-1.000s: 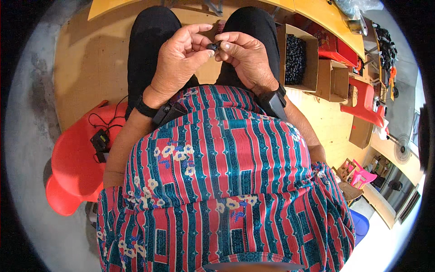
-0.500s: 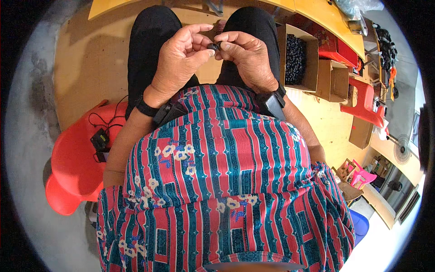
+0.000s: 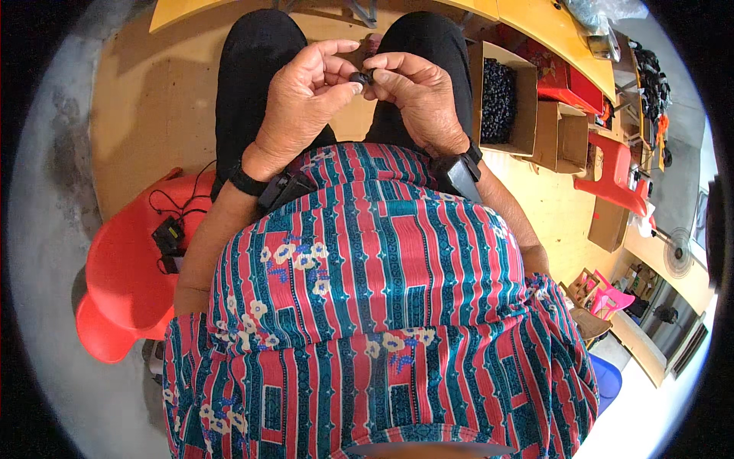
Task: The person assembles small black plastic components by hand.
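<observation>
Both hands meet above my knees at a small, round black piece (image 3: 361,77). My left hand (image 3: 310,88) pinches it between thumb and fingers, with the index finger raised off it. On the other side, my right hand (image 3: 413,92) has thumb and forefinger closed at the piece's right edge. Whether the right fingers hold a second small part cannot be made out. What kind of piece it is stays too small to tell. A large cardboard box (image 3: 524,103) full of small shiny black pieces stands right of my right knee.
A yellow table (image 3: 550,34) runs along the far right. Beside the filled box are a smaller cardboard box (image 3: 572,138) and red stools (image 3: 612,172). On my left, a red chair (image 3: 126,252) carries a black device with a cable (image 3: 170,233).
Almost nothing differs. The black piece has turned slightly between my fingers, and both hands keep their place.
</observation>
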`<state>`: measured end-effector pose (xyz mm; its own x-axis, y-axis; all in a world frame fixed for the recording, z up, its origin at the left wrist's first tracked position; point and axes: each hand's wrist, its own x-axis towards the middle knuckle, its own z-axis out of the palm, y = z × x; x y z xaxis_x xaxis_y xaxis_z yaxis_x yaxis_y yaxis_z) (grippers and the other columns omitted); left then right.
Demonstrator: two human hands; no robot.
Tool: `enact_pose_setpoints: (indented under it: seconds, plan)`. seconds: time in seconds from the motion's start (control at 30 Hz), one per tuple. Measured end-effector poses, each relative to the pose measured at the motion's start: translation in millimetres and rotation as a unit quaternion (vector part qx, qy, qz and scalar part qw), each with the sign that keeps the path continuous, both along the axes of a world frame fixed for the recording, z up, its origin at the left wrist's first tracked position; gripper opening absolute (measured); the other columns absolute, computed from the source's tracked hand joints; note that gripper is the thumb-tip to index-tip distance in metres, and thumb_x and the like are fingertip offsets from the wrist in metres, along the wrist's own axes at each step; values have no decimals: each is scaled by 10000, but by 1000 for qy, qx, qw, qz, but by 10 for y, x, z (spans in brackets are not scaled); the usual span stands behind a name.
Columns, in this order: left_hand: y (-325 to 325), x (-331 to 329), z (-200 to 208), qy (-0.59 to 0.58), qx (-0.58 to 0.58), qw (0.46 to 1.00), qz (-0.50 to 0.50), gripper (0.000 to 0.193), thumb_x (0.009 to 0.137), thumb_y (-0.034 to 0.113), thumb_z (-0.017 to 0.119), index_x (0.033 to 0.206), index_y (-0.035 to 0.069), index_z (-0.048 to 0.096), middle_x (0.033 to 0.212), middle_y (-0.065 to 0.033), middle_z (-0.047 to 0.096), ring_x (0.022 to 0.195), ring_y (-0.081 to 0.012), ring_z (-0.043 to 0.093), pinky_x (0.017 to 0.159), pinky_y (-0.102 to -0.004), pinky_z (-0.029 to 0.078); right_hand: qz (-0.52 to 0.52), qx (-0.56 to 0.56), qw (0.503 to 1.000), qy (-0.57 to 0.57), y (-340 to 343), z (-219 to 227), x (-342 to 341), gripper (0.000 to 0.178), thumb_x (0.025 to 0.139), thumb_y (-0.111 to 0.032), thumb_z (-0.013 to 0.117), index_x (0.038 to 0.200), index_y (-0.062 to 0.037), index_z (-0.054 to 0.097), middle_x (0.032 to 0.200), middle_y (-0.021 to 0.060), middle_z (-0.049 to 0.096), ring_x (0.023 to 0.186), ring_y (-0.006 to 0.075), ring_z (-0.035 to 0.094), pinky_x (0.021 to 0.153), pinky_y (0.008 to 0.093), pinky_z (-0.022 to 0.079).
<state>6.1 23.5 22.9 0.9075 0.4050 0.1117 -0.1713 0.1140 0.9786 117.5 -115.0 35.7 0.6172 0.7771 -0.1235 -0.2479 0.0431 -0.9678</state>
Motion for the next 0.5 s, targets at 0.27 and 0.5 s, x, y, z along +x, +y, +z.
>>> enact_pose_setpoints:
  seconds: [0.27,0.5]
  plan:
    - [7,-32,41,21,9,1000,-19,453,808,-54,586,1241,31,488,919,-13,589,827,-52,548,733,-176,451,-7,-13,1000,-22,20,37,-20,136,865,-35,596,980,14,651,786,59,647,701,109,608,655,219,498]
    - [-1,-36,27,27,27,999,-7,451,805,-43,604,1236,35,497,907,-8,587,818,-45,543,717,-172,446,-13,-21,986,-163,34,27,-18,112,810,2,643,921,9,658,788,42,640,682,99,590,626,226,490]
